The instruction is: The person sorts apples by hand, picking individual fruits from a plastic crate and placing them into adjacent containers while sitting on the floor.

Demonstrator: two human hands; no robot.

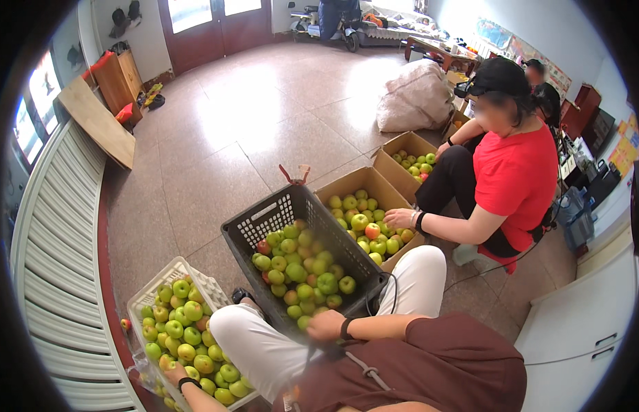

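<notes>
Green and reddish apples [185,334] fill a cream plastic crate [214,294] at my left. Reaching into its near end, my left hand [175,375] has its fingers curled round an apple [167,362]. Between my knees stands a dark grey plastic crate [258,214], tilted toward me, with many apples [297,272] in it. My right hand [326,325] is at the near end of this crate, closed, beside an apple [303,322]. Its fingertips are partly hidden, and I cannot make out what they hold.
A co-worker in a red shirt [517,182] squats at the right, one hand [400,218] over apples in a cardboard box [333,184]. Another box [400,143] of apples stands beyond. A white sack [415,96] lies behind. A radiator [55,254] lines the left wall.
</notes>
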